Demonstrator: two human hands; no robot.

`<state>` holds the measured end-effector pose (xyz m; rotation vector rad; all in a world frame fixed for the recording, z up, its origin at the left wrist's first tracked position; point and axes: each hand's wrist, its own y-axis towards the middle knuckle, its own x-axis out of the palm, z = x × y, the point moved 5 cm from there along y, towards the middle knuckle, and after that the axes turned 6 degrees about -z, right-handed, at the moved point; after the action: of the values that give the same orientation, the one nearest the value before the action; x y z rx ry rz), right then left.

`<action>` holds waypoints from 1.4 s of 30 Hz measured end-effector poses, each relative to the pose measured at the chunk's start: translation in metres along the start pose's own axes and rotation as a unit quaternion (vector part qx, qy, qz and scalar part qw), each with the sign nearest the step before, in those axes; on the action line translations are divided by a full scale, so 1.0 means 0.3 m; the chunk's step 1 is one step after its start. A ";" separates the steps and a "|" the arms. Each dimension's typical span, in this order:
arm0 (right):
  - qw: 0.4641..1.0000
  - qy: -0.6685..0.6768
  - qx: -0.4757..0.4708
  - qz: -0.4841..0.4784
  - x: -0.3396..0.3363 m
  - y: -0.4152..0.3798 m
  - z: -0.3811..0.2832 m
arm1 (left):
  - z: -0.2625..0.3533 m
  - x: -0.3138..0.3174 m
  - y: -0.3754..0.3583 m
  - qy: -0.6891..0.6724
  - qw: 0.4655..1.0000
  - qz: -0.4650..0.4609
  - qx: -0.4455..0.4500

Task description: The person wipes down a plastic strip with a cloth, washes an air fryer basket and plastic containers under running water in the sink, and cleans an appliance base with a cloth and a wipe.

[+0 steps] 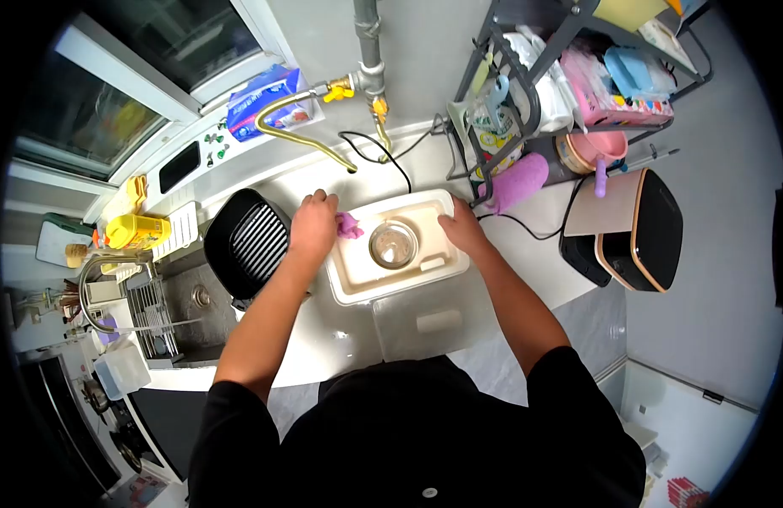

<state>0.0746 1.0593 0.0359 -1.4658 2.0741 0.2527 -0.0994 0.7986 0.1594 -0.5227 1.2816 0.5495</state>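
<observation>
A cream rectangular plastic tray-like piece [357,284] with a round metal part [395,245] at its middle lies on the counter before me. My left hand [315,222] is closed at its upper left corner, with a crumpled pink cloth [349,226] sticking out beside the fingers. At the right end, my right hand [462,227] grips the rim of the cream piece, thumb on top. A black air fryer basket [226,245] with a ribbed grate stands left of my left forearm.
Water runs from the faucet [86,288] into the sink [201,326] at left. A black and beige air fryer [637,229] stands at right, near a dark rack [531,85] holding packages and a purple roll [522,179]. A phone [179,168] lies on the sill.
</observation>
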 end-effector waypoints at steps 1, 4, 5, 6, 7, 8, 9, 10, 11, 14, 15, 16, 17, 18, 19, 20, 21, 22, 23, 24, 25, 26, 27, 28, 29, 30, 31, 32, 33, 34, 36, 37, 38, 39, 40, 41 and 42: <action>1.000 -0.004 -0.008 0.004 -0.025 -0.004 -0.060 | 0.038 -0.047 0.004 0.001 1.000 0.010 0.000; 0.968 -0.098 -0.185 0.139 -0.129 -0.080 -0.331 | 0.131 -0.096 0.008 -0.320 0.940 0.087 -0.075; 0.969 -0.036 -0.216 0.111 -0.148 -0.097 -0.450 | 0.168 -0.075 0.019 -0.393 0.915 0.061 -0.071; 0.981 0.063 -0.180 0.044 -0.126 -0.087 -0.486 | 0.211 -0.029 0.037 -0.502 0.862 0.032 -0.058; 0.976 0.161 -0.143 -0.020 -0.102 -0.068 -0.502 | 0.258 -0.017 0.052 -0.603 0.797 0.003 -0.041; 0.984 0.108 -0.135 0.037 -0.115 -0.044 -0.498 | 0.277 -0.012 0.051 -0.599 0.798 -0.046 -0.046; 0.984 0.106 -0.135 0.037 -0.129 -0.021 -0.487 | 0.271 -0.018 0.042 -0.600 0.798 -0.045 -0.046; 0.980 0.047 -0.168 0.096 -0.169 -0.012 -0.485 | 0.247 -0.060 0.025 -0.453 0.890 0.050 -0.008; 0.967 -0.012 -0.202 0.156 -0.205 -0.013 -0.484 | 0.228 -0.104 0.005 -0.287 0.946 0.144 0.030; 0.935 -0.215 -0.270 0.084 -0.145 0.022 -0.367 | 0.094 0.045 0.005 -0.111 0.993 0.034 -0.001; 0.896 -0.317 -0.309 0.030 -0.093 0.020 -0.320 | 0.059 0.120 0.012 -0.034 0.995 -0.089 -0.034; 0.897 -0.318 -0.306 0.027 -0.085 0.004 -0.316 | 0.043 0.141 0.018 -0.028 0.992 -0.110 -0.054; 0.899 -0.315 -0.302 0.046 -0.087 0.006 -0.320 | 0.028 0.150 0.036 -0.031 0.992 -0.108 -0.055; 0.900 -0.312 -0.297 0.063 -0.089 0.003 -0.324 | 0.021 0.146 0.043 -0.030 0.993 -0.102 -0.058; 0.902 -0.313 -0.293 0.054 -0.088 -0.017 -0.321 | 0.027 0.138 0.028 -0.030 0.992 -0.103 -0.061; 0.907 -0.333 -0.255 0.035 -0.095 -0.017 -0.310 | 0.026 0.124 0.027 -0.037 0.991 -0.106 -0.070; 0.909 -0.353 -0.220 0.020 -0.106 -0.012 -0.315 | 0.023 0.133 0.031 -0.039 0.991 -0.106 -0.073; 0.909 -0.353 -0.221 0.016 -0.112 -0.026 -0.331 | 0.021 0.137 0.033 -0.035 0.992 -0.102 -0.072; 0.904 -0.387 -0.178 -0.030 -0.104 -0.046 -0.329 | 0.019 0.143 0.029 -0.031 0.992 -0.098 -0.071; 0.895 -0.419 -0.133 -0.076 -0.094 -0.075 -0.315 | 0.024 0.139 0.026 -0.034 0.992 -0.093 -0.079; 0.895 -0.419 -0.133 -0.078 -0.099 -0.122 -0.300 | 0.024 0.146 0.024 -0.035 0.992 -0.094 -0.080; 0.910 -0.377 -0.135 -0.109 -0.104 -0.178 -0.284 | 0.022 0.151 0.023 -0.044 0.991 -0.094 -0.082; 0.922 -0.334 -0.139 -0.139 -0.100 -0.222 -0.277 | 0.013 0.151 0.024 -0.052 0.991 -0.092 -0.086; 0.921 -0.335 -0.143 -0.142 -0.092 -0.261 -0.277 | 0.005 0.149 0.026 -0.053 0.990 -0.090 -0.091; 0.926 -0.322 -0.138 -0.141 -0.083 -0.301 -0.274 | 0.004 0.146 0.025 -0.061 0.991 -0.078 -0.085; 0.932 -0.308 -0.130 -0.141 -0.076 -0.326 -0.291 | 0.005 0.147 0.021 -0.070 0.992 -0.068 -0.077; 0.931 -0.308 -0.130 -0.143 -0.069 -0.331 -0.309 | 0.007 0.152 0.022 -0.071 0.992 -0.069 -0.078; 0.935 -0.285 -0.125 -0.171 -0.054 -0.335 -0.325 | 0.009 0.154 0.026 -0.063 0.992 -0.066 -0.085; 0.938 -0.260 -0.119 -0.197 -0.031 -0.338 -0.349 | 0.008 0.157 0.029 -0.054 0.992 -0.064 -0.091; 0.938 -0.260 -0.118 -0.196 0.002 -0.345 -0.359 | 0.008 0.163 0.029 -0.053 0.992 -0.064 -0.090; 0.934 -0.203 -0.249 -0.157 0.090 -0.365 -0.435 | -0.003 0.173 0.034 -0.083 0.988 -0.074 -0.103; 0.942 -0.170 -0.244 -0.159 0.149 -0.362 -0.461 | -0.001 0.165 0.035 -0.084 0.988 -0.072 -0.103; 0.948 -0.138 -0.238 -0.161 0.217 -0.362 -0.492 | 0.003 0.154 0.034 -0.080 0.988 -0.068 -0.113; 0.953 -0.111 -0.225 -0.169 0.285 -0.368 -0.523 | 0.007 0.149 0.032 -0.077 0.987 -0.065 -0.122; 0.957 -0.085 -0.213 -0.177 0.350 -0.367 -0.553 | 0.010 0.146 0.033 -0.078 0.987 -0.064 -0.123; 0.956 -0.086 -0.215 -0.178 0.418 -0.350 -0.583 | 0.008 0.145 0.036 -0.080 0.986 -0.072 -0.129; 0.944 -0.130 -0.232 -0.198 0.493 -0.333 -0.606 | 0.004 0.145 0.036 -0.082 0.984 -0.081 -0.134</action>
<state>0.0687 0.8183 0.1188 -1.9643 1.5266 0.7654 -0.0969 0.8116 0.1165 -0.7825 1.0031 0.6193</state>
